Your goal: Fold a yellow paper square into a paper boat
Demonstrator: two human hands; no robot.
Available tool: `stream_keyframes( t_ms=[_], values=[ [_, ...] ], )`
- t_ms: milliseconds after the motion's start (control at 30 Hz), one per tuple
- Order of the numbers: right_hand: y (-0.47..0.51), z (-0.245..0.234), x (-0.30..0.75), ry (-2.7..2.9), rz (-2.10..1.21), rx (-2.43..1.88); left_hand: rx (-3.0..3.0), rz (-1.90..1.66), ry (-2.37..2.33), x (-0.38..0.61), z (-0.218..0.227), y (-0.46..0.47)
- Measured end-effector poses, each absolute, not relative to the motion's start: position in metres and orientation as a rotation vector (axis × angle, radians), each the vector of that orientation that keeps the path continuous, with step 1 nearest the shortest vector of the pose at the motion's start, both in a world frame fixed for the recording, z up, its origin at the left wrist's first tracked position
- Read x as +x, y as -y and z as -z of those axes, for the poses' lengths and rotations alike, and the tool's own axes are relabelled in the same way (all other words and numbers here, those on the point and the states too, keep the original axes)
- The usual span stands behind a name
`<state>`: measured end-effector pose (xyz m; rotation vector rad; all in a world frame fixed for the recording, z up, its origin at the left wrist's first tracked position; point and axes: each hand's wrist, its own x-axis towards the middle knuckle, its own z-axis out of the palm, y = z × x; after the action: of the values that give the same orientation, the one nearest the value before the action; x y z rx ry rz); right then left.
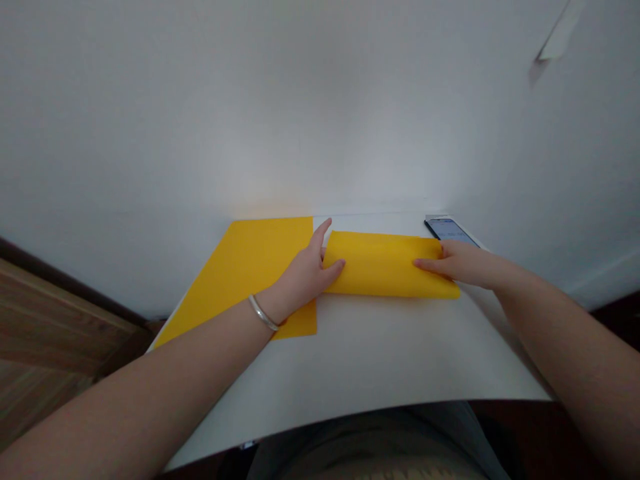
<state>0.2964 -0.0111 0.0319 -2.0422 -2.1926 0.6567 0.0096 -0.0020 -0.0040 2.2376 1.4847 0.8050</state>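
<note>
A folded sheet of yellow paper point(377, 265) is held between my two hands, just over the white table. My left hand point(309, 272) grips its left end, thumb on the near face, index finger raised and the other fingers hidden behind. At the right end my right hand point(453, 260) pinches the paper, its thumb on the front and its fingers behind. Under my left wrist and forearm a flat yellow sheet point(260, 250) lies on the left part of the table. A silver bangle point(263, 313) circles my left wrist.
A phone point(453, 230) with its screen lit lies at the table's back right, beyond my right hand. The white table point(380, 360) stands against a pale wall point(320, 120). Wooden furniture point(45, 333) is at the left. A paper strip point(560, 33) hangs on the wall.
</note>
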Motion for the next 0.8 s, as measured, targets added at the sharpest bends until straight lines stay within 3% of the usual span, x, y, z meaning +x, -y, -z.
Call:
stream_keyframes(
  t_ms=[300,800],
  values=[
    [0.008,-0.03,0.295,2.17,-0.446,-2.203,2.595,-0.51,-1.417,0.01,0.009,-0.001],
    [-0.002,-0.013,0.303,2.179,-0.087,-2.146,2.827,-0.496,-1.297,0.013,-0.007,0.01]
  ],
)
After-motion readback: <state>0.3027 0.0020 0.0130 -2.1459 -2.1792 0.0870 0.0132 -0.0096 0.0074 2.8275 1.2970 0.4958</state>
